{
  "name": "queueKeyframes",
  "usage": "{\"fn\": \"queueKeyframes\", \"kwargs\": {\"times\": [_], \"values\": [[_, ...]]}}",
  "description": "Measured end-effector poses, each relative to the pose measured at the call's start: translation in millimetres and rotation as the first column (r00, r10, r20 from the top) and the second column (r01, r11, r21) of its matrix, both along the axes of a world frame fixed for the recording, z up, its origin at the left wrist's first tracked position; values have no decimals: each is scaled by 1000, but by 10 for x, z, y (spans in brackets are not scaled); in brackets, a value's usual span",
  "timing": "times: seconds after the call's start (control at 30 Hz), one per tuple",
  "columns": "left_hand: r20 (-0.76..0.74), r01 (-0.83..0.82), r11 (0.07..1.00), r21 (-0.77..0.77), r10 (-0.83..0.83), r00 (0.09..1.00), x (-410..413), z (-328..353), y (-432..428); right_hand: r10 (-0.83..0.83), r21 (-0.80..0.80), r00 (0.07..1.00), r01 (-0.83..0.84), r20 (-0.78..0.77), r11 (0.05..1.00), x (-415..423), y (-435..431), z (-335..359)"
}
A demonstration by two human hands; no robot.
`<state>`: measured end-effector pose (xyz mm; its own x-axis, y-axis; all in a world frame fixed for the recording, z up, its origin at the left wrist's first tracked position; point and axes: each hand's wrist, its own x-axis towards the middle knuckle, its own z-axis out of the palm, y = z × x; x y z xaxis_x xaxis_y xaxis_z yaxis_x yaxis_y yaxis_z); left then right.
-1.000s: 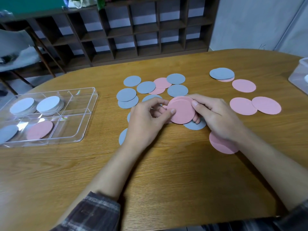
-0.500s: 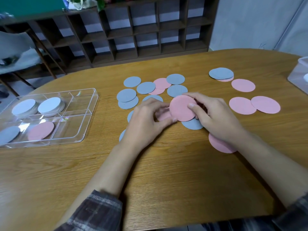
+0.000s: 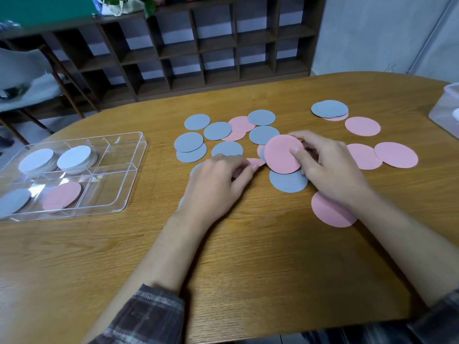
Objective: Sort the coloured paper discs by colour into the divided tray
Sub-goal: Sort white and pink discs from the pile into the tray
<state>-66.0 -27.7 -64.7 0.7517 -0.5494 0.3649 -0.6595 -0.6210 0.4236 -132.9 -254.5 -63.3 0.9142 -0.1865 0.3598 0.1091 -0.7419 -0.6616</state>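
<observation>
Head view: the right hand (image 3: 330, 170) pinches a round pink paper disc (image 3: 280, 155), thumb pressed on the disc's upper face and the other fingers curled behind it. The disc is tilted, raised off the oval wooden table (image 3: 248, 256), near the table's middle.

The left hand (image 3: 216, 184) is just beside it, fingers curled over a second pink paper disc (image 3: 257, 161). Only that disc's edge shows past the fingertips, so I cannot tell whether it has left the table.

A grey paper disc (image 3: 288, 182) lies flat below the held disc. A flat pink disc (image 3: 327, 214) lies partly under the right wrist.

Loose grey discs (image 3: 217, 130) and two overlapping pink discs (image 3: 239, 129) are spread beyond the hands. To the right lie a pair of touching pink discs (image 3: 396, 155), a single pink disc (image 3: 362, 126), and a small grey-on-pink pile (image 3: 329, 108).

The clear plastic divided tray (image 3: 134, 175) sits well apart at the table's left. Its far row holds two stacks of white discs (image 3: 74, 156). Its near row holds a grey tray disc (image 3: 13, 201) and a pink tray disc (image 3: 62, 194) in adjoining compartments.

A clear plastic container (image 3: 447, 108) stands at the table's right edge. A dark wooden cubby shelf (image 3: 211, 45) lines the wall behind.
</observation>
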Motion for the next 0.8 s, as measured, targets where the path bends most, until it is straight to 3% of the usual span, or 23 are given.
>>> {"fn": "queueKeyframes", "kwargs": {"times": [0.43, 0.6, 0.8], "values": [[98, -12, 958, -285, 41, 994, 58, 0, -26, 37, 33, 999, -37, 24, 999, -18, 27, 28], [-118, -41, 920, -389, -6, 993, 0, -2, -77, 72, 118, 997, -76, 41, 990, -44, 70, 50], [-239, -104, 885, -453, -8, 971, -58, 23, -181, 125, 233, 992, -126, 22, 964, -8, 111, 26]]}}
